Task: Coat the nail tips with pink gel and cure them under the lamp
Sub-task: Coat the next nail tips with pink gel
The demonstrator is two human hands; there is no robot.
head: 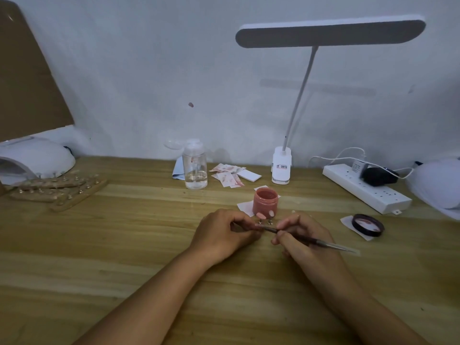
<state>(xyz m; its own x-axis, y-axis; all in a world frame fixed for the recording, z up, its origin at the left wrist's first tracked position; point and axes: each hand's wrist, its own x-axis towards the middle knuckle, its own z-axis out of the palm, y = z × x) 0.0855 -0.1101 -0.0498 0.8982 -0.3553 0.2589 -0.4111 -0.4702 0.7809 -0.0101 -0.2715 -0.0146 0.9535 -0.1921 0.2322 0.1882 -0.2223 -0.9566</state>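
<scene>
While my right hand (pixel 306 236) pinches the brush (pixel 323 242) like a pencil, my left hand (pixel 224 232) curls its fingers tight on the little holder (pixel 260 222) that the nail tips (pixel 261 215) stand on. The two nail tips are just in front of the pink gel jar (pixel 265 201), between my two hands. One looks pink and one looks paler. The brush lies long from right to left. Its back end sticks out to the right of the jar, and its hair end points left, just below the tips. I cannot tell if the hairs touch a tip. My right hand does the painting, and the tips are just to its left, toward the jar, so I think a small lift of the brush will do. The jar is open and so near behind the tips that I could bump it. Its lid (pixel 368 224) lies well to the right of the jar. The curing lamp (pixel 32 160) sits far to the left of the jar, beside some wooden strips (pixel 57 192), so drying means a long reach. A clear bottle (pixel 195 168) stands behind the jar.
</scene>
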